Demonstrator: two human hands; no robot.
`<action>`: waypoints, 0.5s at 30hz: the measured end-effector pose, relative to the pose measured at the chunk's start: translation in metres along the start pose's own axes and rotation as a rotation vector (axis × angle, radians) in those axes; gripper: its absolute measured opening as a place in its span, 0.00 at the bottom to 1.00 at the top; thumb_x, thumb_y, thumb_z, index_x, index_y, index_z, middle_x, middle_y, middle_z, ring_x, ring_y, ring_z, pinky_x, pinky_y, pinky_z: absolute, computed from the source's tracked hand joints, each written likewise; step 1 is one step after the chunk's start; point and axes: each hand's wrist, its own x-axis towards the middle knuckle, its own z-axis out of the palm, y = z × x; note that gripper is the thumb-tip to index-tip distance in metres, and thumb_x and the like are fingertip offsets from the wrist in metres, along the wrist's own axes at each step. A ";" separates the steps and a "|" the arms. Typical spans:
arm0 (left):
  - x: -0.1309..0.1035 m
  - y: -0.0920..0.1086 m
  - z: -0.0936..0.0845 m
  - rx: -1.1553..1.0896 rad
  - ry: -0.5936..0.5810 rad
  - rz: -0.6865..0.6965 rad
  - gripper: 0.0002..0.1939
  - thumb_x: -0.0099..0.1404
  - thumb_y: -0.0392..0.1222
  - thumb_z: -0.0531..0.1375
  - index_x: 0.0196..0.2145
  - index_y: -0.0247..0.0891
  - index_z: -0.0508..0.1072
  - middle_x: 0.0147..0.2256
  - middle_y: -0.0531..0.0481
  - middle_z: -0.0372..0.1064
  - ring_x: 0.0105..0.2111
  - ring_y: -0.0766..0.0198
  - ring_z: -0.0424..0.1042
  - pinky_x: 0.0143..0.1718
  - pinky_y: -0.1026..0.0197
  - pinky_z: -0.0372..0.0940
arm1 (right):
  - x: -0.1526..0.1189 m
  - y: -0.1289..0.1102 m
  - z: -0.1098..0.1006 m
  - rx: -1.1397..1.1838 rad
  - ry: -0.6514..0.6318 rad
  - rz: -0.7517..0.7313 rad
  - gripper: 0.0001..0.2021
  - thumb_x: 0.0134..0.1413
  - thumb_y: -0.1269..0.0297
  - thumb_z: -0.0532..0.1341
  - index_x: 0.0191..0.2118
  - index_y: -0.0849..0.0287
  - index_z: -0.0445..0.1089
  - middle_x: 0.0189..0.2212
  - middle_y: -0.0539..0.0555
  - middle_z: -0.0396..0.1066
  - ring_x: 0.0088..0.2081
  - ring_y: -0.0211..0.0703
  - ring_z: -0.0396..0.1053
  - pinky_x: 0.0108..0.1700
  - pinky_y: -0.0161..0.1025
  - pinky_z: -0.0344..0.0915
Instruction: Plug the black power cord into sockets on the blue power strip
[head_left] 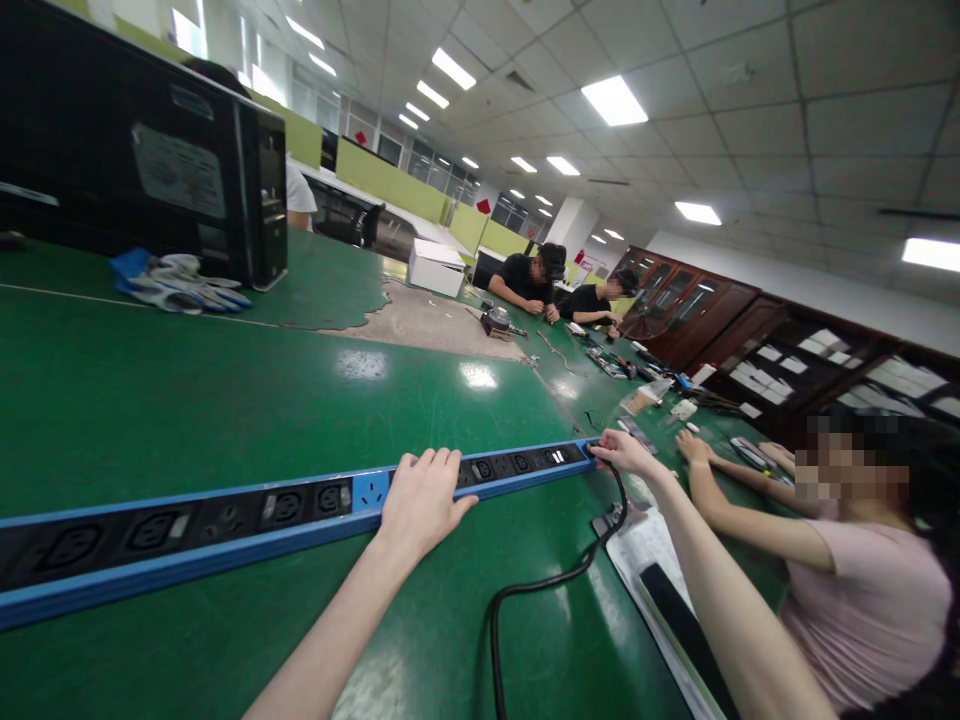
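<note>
A long blue and black power strip (pixel 285 506) lies across the green table (pixel 300 400), running from the left edge to the middle right. My left hand (pixel 422 500) rests over the strip near its middle, fingers wrapped over the far edge and the thumb along the near side. At the strip's right end my right hand (pixel 619 452) pinches the end of a black cable (pixel 555 578). The cable curves down to the bottom edge of the view. The exact joint between cable and strip is partly hidden by my fingers.
A black computer case (pixel 142 150) and white-blue gloves (pixel 180 283) sit at the back left. A clipboard (pixel 652 570) lies under my right forearm. A person in pink (pixel 862 580) works at the right. Tools and a white box (pixel 436 268) are farther back.
</note>
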 end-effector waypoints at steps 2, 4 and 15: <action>0.000 0.000 0.000 0.001 0.001 -0.001 0.31 0.63 0.60 0.62 0.56 0.37 0.69 0.48 0.38 0.73 0.50 0.47 0.69 0.49 0.49 0.58 | 0.006 0.012 0.003 0.060 -0.026 0.005 0.20 0.54 0.45 0.64 0.34 0.55 0.60 0.25 0.52 0.77 0.27 0.45 0.76 0.25 0.34 0.70; -0.001 0.000 0.000 0.002 -0.002 -0.002 0.31 0.63 0.60 0.62 0.56 0.37 0.68 0.48 0.38 0.73 0.50 0.47 0.69 0.50 0.49 0.58 | 0.014 0.016 0.001 0.042 -0.064 0.035 0.21 0.52 0.44 0.66 0.34 0.55 0.59 0.26 0.53 0.77 0.28 0.45 0.76 0.25 0.34 0.70; 0.001 0.002 -0.002 -0.008 -0.029 0.003 0.29 0.65 0.59 0.61 0.57 0.38 0.68 0.50 0.37 0.73 0.51 0.46 0.68 0.51 0.49 0.58 | 0.019 0.003 -0.013 0.011 -0.218 0.114 0.17 0.56 0.50 0.65 0.38 0.56 0.60 0.27 0.53 0.77 0.28 0.44 0.76 0.29 0.35 0.70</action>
